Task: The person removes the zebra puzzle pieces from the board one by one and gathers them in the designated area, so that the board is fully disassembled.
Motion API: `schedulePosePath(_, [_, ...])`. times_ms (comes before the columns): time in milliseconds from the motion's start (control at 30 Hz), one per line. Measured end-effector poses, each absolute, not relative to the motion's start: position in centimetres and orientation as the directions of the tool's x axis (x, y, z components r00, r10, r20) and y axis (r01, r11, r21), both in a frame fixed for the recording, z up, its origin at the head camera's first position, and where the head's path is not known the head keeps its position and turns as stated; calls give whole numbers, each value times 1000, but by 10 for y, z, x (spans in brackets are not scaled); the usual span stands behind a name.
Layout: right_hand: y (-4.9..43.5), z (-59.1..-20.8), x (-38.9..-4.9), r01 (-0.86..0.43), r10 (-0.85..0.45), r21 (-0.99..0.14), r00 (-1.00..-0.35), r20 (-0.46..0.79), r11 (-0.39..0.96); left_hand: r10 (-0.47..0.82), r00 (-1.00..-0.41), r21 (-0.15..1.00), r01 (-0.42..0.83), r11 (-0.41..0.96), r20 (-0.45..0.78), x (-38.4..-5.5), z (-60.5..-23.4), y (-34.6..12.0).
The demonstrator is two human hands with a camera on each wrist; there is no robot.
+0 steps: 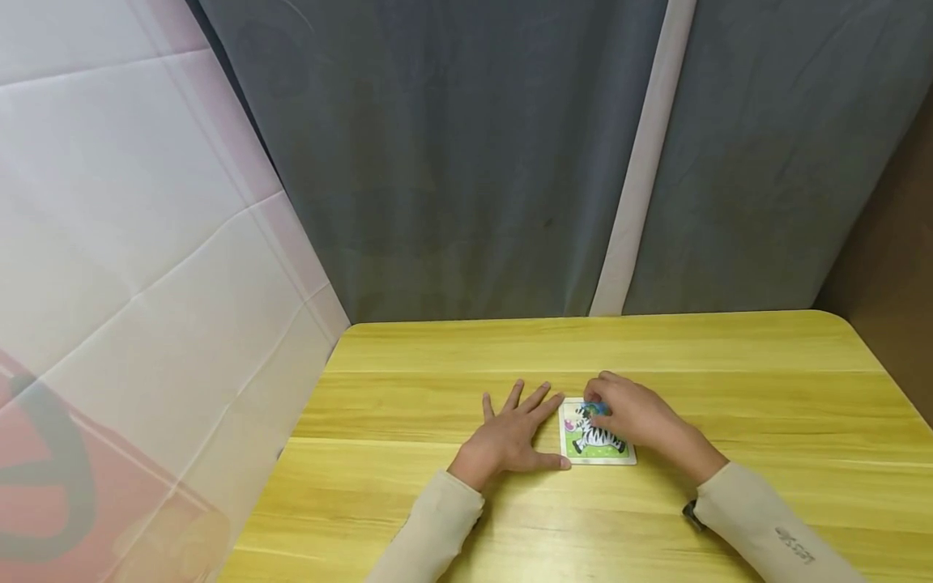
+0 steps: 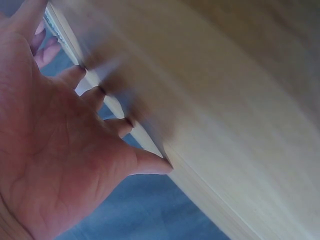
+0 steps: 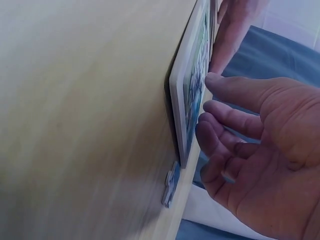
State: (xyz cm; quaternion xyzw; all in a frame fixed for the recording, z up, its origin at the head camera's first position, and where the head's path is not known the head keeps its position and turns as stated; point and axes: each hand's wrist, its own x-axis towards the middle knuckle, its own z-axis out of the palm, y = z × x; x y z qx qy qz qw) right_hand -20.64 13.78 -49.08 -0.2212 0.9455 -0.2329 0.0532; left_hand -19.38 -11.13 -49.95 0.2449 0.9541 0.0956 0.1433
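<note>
On the yellow wooden desk (image 1: 729, 389) by grey curtains (image 1: 437, 162), your left hand (image 1: 510, 437) lies spread flat, right hand (image 1: 634, 417) fingertips pressing the square zebra puzzle tray (image 1: 594, 445).

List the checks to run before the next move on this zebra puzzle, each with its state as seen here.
1. Puzzle board lies flat on the table: ok.
2. Left hand steadies things, fingers spread flat on the wood beside the board's left edge: ok.
3. Right hand is over the board's upper part, fingertips at its face: ok.
4. A piece is under those fingertips: cannot tell, the hand covers that spot.
5. Loose piece lies on the table just off the board's edge: ok, within easy reach.
6. Picture complete: cannot tell.
</note>
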Motion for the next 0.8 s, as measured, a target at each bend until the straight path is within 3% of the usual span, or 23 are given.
schedulePosePath(467, [132,-491,-205,-390,-431,-397,-902,-16,831,495,-841,247,443,862,-220,-192,-499,-112])
schedulePosePath(800, [128,-485,-212,-364,-446,-464,-892,-76,808,483,-843,248,427,869,-239,-193,-495,-113])
